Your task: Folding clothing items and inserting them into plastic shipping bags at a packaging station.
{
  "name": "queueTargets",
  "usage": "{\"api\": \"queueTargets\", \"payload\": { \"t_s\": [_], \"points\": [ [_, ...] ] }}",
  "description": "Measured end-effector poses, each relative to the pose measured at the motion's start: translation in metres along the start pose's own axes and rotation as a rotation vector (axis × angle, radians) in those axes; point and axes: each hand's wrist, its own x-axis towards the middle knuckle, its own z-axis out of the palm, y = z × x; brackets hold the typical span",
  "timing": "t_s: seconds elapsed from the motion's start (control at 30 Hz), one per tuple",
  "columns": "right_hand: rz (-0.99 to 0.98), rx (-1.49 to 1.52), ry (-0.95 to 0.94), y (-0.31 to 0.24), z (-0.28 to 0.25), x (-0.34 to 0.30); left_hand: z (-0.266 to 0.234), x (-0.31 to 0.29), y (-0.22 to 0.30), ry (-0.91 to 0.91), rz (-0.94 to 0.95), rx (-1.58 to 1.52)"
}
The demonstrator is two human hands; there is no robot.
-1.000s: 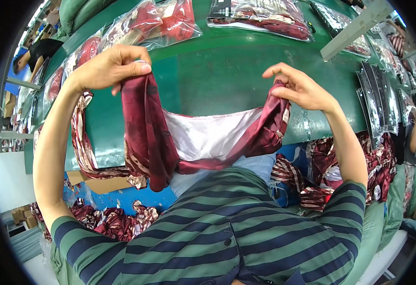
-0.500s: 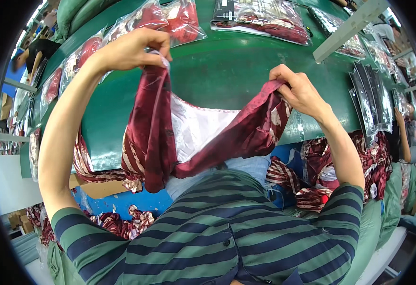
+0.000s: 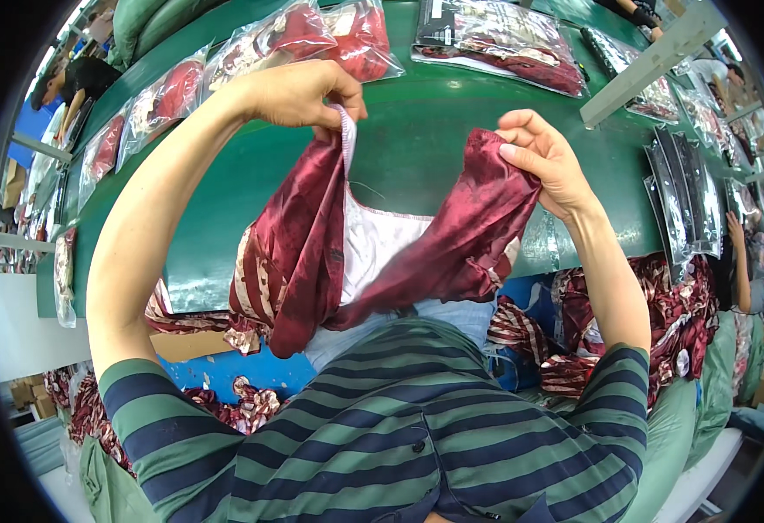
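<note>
A wine-red satin garment (image 3: 303, 231) with cream patterned parts and a white lining hangs stretched between my two hands, over the near edge of the green table (image 3: 417, 131). My left hand (image 3: 308, 94) pinches its pale-edged upper left border. At the upper right, my right hand (image 3: 543, 161) grips the other side between thumb and fingers. The white lining (image 3: 378, 240) shows in the dip between the two raised sides. Lower down, the cloth hangs against my lap, and a striped end of it trails to the left along the table edge.
Clear bags of folded red garments (image 3: 168, 96) line the table's far left. Another packed bag (image 3: 500, 44) lies at the back beside a metal post (image 3: 652, 65). Dark flat packages (image 3: 683, 192) sit at the right edge. Loose red garments (image 3: 687, 296) pile up at right. Other people work farther off.
Both hands have come closer together, the left moving to the right with its border of the garment. At my right hand, the cloth's corner now stands up and its fingers have shifted.
</note>
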Motion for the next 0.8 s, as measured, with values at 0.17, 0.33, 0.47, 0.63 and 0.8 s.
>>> {"api": "queueTargets", "payload": {
  "t_s": [0.17, 0.33, 0.47, 0.63, 0.8],
  "points": [
    [0.265, -0.176, -0.004, 0.009, -0.017, 0.007, 0.005, 0.007, -0.014, -0.061, 0.014, -0.095],
    [0.393, -0.945, -0.129, 0.031, -0.043, 0.003, 0.014, 0.033, -0.023, 0.003, 0.124, 0.334],
    [0.232, -1.058, -0.045, 0.049, -0.062, -0.007, 0.006, 0.048, -0.022, -0.029, 0.019, 0.154],
    [0.072, -0.628, 0.149, 0.045, -0.050, -0.012, -0.001, 0.059, -0.029, -0.128, -0.143, -0.183],
    [0.179, -0.403, 0.160, 0.036, -0.036, -0.010, -0.018, 0.065, -0.047, -0.240, -0.136, -0.236]
  ]
}}
